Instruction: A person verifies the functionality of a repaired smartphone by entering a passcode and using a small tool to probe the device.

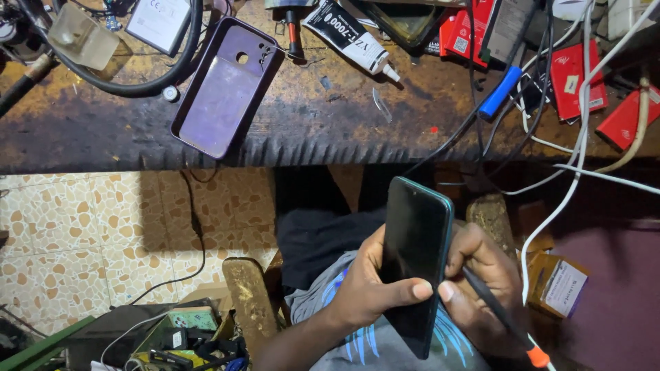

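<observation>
A dark phone stands nearly upright over the person's lap, below the front edge of the worn wooden bench, its black screen facing up at the camera. The left hand grips the phone from its left side, thumb laid across the lower glass. The right hand closes on the phone's right edge with its thumb tip meeting the left thumb, and it also pinches a thin black tool with an orange end (the tool slants away to the lower right of the phone). Above and left of the phone, on the bench, lies a purple phone case, open side up, partly over the edge. Directly above the phone lies a black-and-white glue tube. Up and right of the phone, red packets sit under a tangle of black and white cables, some hanging down beside the right hand. A small cardboard box sits just right of the phone.
</observation>
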